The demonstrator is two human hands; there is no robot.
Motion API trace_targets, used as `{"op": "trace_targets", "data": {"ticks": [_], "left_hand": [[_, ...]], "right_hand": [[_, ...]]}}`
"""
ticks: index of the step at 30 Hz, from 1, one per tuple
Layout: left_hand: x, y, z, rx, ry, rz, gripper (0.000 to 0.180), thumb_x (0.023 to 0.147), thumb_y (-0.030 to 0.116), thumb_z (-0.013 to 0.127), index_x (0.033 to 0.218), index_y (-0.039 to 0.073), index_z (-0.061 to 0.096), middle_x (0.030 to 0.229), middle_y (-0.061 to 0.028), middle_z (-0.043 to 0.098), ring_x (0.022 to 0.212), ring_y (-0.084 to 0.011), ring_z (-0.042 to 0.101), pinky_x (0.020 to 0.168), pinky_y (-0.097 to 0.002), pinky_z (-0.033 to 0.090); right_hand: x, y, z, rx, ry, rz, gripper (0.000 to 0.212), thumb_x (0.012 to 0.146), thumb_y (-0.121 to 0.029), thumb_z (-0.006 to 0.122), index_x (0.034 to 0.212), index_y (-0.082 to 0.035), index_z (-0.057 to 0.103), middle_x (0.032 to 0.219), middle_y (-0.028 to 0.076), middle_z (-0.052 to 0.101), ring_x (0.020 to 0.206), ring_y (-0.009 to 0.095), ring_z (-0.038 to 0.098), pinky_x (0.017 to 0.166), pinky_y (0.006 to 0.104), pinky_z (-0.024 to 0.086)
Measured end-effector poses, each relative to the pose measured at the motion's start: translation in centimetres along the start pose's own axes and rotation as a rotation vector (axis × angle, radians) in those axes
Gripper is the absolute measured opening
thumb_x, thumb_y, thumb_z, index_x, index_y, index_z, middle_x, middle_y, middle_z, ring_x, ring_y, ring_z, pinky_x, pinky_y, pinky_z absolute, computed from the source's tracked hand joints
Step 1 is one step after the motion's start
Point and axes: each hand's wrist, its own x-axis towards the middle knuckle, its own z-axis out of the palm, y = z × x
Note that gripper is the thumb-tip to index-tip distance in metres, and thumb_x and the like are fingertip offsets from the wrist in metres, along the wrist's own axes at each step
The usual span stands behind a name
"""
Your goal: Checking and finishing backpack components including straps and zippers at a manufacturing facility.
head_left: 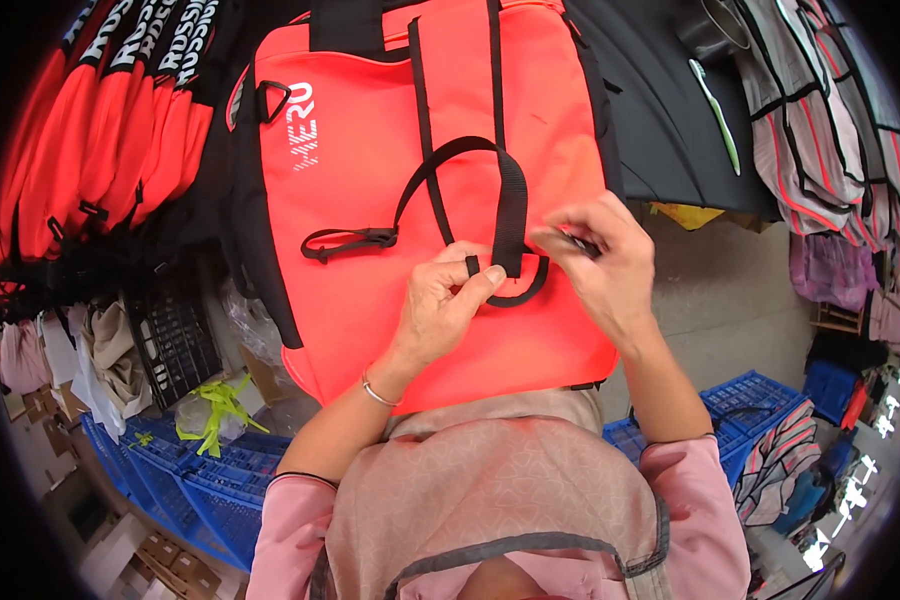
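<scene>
A bright coral-red backpack (370, 310) with black sides lies in front of me. A wide shoulder strap (460, 70), red with black edging, runs down its upper middle. From it a black webbing strap (510, 195) loops over, with a black buckle (380, 237) on its thin end. My left hand (435, 305) pinches the webbing strap near its sewn end, thumb and finger pressed together. Just right of it, my right hand (610, 265) is closed around a small dark object (582, 245). Fingers and blur hide most of that object, so its kind is unclear.
Several red bag pieces (100, 150) hang at the left. On the black-covered table (660, 130) lie a green-white toothbrush (715, 115) and a metal cup (712, 28). Grey-pink striped pieces (810, 130) hang at the right. Blue plastic crates (210, 490) stand low on both sides.
</scene>
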Motion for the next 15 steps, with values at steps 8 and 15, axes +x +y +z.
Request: {"op": "trace_targets", "data": {"ticks": [8, 15], "left_hand": [[-0.1, 0.4, 1.0, -0.106, 0.013, -0.088, 0.024, 0.092, 0.009, 0.063, 0.075, -0.007, 0.069, 0.094, -0.0088, 0.065, 0.084, -0.0107, 0.057, 0.07, -0.0268, 0.045], [-0.5, 0.3, 1.2, -0.158, -0.007, -0.207, 0.03, 0.093, 0.013, 0.065, 0.072, -0.008, 0.068, 0.112, -0.0089, 0.064, 0.089, -0.0099, 0.057, 0.072, -0.0256, 0.045]], "right_hand": [[-5.2, -0.5, 0.3, -0.255, 0.031, -0.265, 0.02, 0.071, -0.007, 0.084, 0.087, -0.004, 0.071, 0.076, 0.005, 0.06, 0.06, 0.019, 0.064, 0.049, 0.0314, 0.049], [-6.8, 0.6, 1.8, -0.356, 0.184, -0.31, 0.017, 0.074, -0.005, 0.08, 0.088, -0.004, 0.07, 0.073, 0.005, 0.058, 0.055, 0.019, 0.062, 0.046, 0.0319, 0.046]]}}
